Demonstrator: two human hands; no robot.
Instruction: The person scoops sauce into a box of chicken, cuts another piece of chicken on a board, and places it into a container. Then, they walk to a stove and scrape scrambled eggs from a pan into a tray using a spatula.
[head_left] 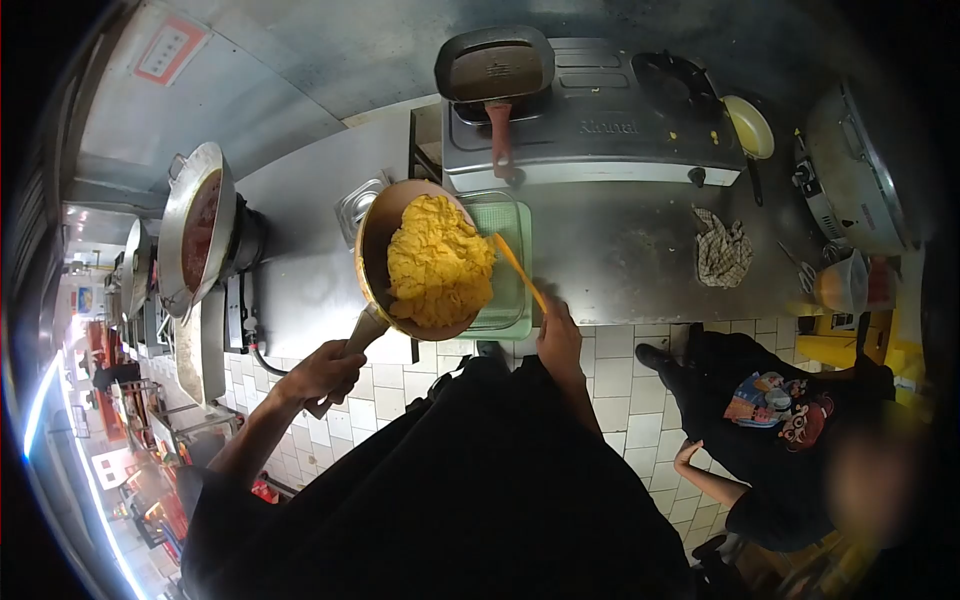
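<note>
My left hand (pixel 325 374) is closed around the handle of a frying pan (pixel 374 250). Yellow scrambled egg (pixel 440 262) fills much of the pan, heaped toward its right side. In my right hand (pixel 560 330) is an orange spatula (pixel 521 272), its tip near the pan's right rim by the egg. Beneath and to the right of the pan stands a greenish clear tray (pixel 522 290), partly covered by it. A lidded metal container (pixel 358 207) shows behind the pan's left edge.
A gas stove (pixel 590 140) holds a square pan (pixel 495 66) with a reddish handle. On the steel counter lie a checked cloth (pixel 722 248) and scissors (pixel 800 268). A wok (pixel 203 228) with reddish contents stands left. Another person (pixel 780 400) in black is at right.
</note>
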